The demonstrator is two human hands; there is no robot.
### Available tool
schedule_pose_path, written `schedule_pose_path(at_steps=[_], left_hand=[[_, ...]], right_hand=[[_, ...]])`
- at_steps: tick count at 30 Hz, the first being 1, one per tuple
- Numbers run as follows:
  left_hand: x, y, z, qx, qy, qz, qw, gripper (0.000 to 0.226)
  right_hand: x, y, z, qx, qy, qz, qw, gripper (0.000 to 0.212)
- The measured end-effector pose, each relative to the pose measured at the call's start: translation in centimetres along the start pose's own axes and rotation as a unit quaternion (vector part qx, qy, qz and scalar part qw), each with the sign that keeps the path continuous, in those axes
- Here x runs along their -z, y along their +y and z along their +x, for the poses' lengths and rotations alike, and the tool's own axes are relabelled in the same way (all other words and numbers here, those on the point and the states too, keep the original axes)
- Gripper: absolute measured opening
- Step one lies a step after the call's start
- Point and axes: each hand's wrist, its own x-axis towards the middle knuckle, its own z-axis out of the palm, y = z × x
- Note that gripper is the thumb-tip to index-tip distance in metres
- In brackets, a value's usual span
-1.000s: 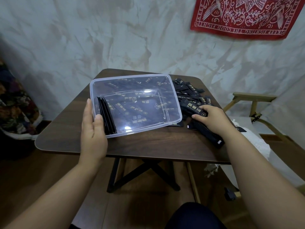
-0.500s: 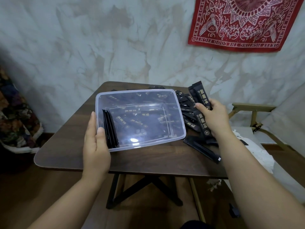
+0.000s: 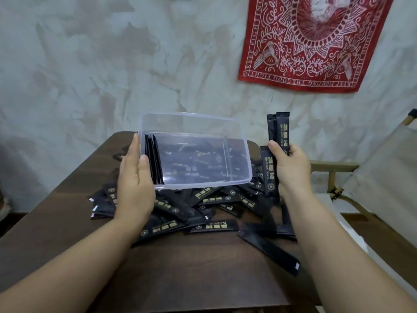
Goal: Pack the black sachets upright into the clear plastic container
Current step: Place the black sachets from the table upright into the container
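Now, handling notes. Black sachets (image 3: 278, 129): slim foil-like sticks, judged light, bendy along the length and somewhat slick. Best pinched mid-length, several at once, edges squared, so as to drop in as one flat bundle. Held just so in the right hand (image 3: 291, 166): thumb in front, fingers curled behind, a small bunch standing vertical, right of the clear plastic container (image 3: 191, 125) and apart from it. Packed sachets (image 3: 153, 161) already on edge against the container's left end wall. Many more lying loose in a pile (image 3: 209, 199) on the dark table (image 3: 191, 279).

Container judged light, thin-walled, likely to flex — raised above the pile and tipped, opening toward the wearer. Left hand (image 3: 135, 184) pinching its left end, fingers straight along the outer wall, thumb at the near corner. Risk, as a guess — packed row toppling unless kept leaning on that wall.
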Motion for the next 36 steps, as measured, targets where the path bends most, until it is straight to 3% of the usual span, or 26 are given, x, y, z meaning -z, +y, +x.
schedule_pose_path(at_steps=[8, 14, 17, 21, 26, 29, 31, 36], left_hand=[[-4.1, -2.3, 2.6, 0.001, -0.028, -0.006, 1.0, 0.047], [-5.1, -3.3, 2.3, 0.013, -0.036, -0.015, 0.999, 0.046], [-5.1, -3.7, 1.9, 0.02, -0.038, -0.014, 0.999, 0.044], [-4.9, -3.8, 1.9, 0.029, -0.044, -0.024, 0.998, 0.044], [-4.4, -3.9, 2.0, 0.027, -0.061, -0.021, 0.998, 0.042], [-4.1, -4.0, 2.2, 0.016, -0.078, -0.03, 0.996, 0.042], [-3.9, -4.2, 2.4, 0.011, -0.089, -0.032, 0.995, 0.043], [-3.6, -4.3, 2.5, 0.009, -0.101, -0.033, 0.994, 0.043]], right_hand=[[-5.3, -0.9, 2.5, 0.005, -0.064, 0.044, 0.997, 0.007], [-10.0, -0.1, 2.9, 0.021, -0.052, 0.025, 0.998, 0.008], [-11.1, 1.0, 2.5, 0.034, -0.046, -0.028, 0.998, 0.013], [-11.3, 2.4, 2.1, 0.055, -0.095, -0.142, 0.984, 0.015], [-10.8, 2.7, 2.3, 0.087, -0.152, -0.264, 0.948, 0.019], [-10.5, 3.0, 2.3, 0.104, -0.207, -0.346, 0.909, 0.023], [-10.5, 3.2, 2.4, 0.094, -0.22, -0.361, 0.901, 0.025], [-11.3, 3.4, 2.1, 0.054, -0.215, -0.313, 0.923, 0.024]])
